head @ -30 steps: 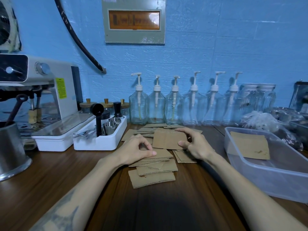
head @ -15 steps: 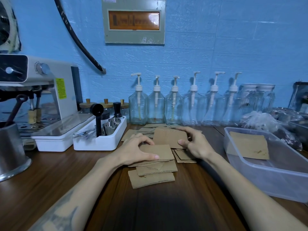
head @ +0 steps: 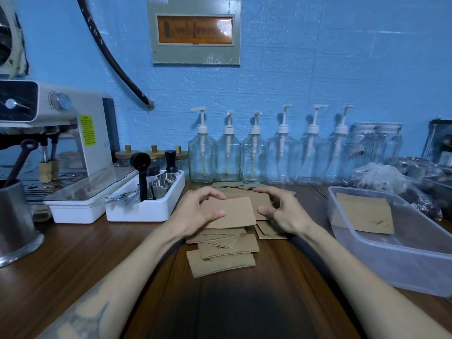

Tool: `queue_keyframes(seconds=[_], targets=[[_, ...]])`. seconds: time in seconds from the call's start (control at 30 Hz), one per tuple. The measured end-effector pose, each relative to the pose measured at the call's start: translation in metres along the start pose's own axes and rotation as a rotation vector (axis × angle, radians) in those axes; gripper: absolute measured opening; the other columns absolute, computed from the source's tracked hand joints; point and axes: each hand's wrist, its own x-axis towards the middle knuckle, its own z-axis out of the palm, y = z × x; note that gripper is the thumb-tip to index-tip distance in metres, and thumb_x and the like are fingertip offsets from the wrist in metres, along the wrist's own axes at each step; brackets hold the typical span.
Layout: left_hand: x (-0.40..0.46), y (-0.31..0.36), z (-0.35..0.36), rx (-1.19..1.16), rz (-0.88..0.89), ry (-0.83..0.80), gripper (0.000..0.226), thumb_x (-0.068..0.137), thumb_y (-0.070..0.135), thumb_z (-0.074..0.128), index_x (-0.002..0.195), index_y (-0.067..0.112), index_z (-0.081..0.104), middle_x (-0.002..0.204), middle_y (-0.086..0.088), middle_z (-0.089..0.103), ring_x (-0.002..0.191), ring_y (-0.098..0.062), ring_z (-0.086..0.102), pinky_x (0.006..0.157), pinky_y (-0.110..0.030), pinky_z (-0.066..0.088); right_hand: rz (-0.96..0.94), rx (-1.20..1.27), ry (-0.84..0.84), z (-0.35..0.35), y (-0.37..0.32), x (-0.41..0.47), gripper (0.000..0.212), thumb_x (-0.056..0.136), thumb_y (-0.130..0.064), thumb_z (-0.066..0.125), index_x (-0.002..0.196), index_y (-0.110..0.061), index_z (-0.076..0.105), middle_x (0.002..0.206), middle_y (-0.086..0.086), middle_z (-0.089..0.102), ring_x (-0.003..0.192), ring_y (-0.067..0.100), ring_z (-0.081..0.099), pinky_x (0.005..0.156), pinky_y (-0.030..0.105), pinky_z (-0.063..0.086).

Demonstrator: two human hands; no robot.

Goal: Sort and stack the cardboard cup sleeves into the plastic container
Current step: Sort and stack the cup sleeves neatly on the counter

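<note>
Several flat brown cardboard cup sleeves [head: 223,255] lie in a loose pile on the wooden counter in front of me. My left hand [head: 195,211] grips one sleeve [head: 232,212] by its left end, lifted a little above the pile. My right hand [head: 283,210] holds another sleeve [head: 261,200] just behind it, thumb on its near edge. The clear plastic container [head: 381,260] stands to the right with one sleeve [head: 364,215] lying flat inside it.
A white tool caddy [head: 146,206] and an espresso machine [head: 56,143] stand at the left, with a metal jug [head: 14,221] at the far left. A row of glass pump bottles [head: 254,155] lines the blue wall. Plastic bags [head: 391,179] lie behind the container.
My left hand picked a sleeve off the pile and raised it towards the one in my right hand. My right hand barely moved.
</note>
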Motion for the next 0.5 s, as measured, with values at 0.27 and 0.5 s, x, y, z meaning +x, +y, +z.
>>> queue_keyframes(seconds=[0.27,0.5], targets=[[0.001,-0.004,0.004,0.041,-0.097,0.2,0.045,0.078,0.023,0.082,0.109,0.026,0.05,0.099,0.01,0.049,0.095,-0.006,0.051,0.087,-0.027,0.039,-0.088,0.111,-0.115,0.006,-0.018,-0.005,0.051,0.093,0.008,0.056,0.136,-0.02,0.055,0.115,0.011,0.06,0.077,0.022,0.052,0.063,0.025,0.053],[-0.003,-0.004,0.008,0.109,-0.133,0.056,0.07,0.088,0.04,0.069,0.141,0.051,0.025,0.14,0.001,0.044,0.133,-0.018,0.033,0.114,-0.048,0.028,-0.078,0.065,-0.185,0.015,-0.024,-0.005,0.059,0.095,0.011,0.048,0.14,-0.026,0.051,0.132,0.005,0.054,0.088,0.026,0.063,0.081,0.036,0.059]])
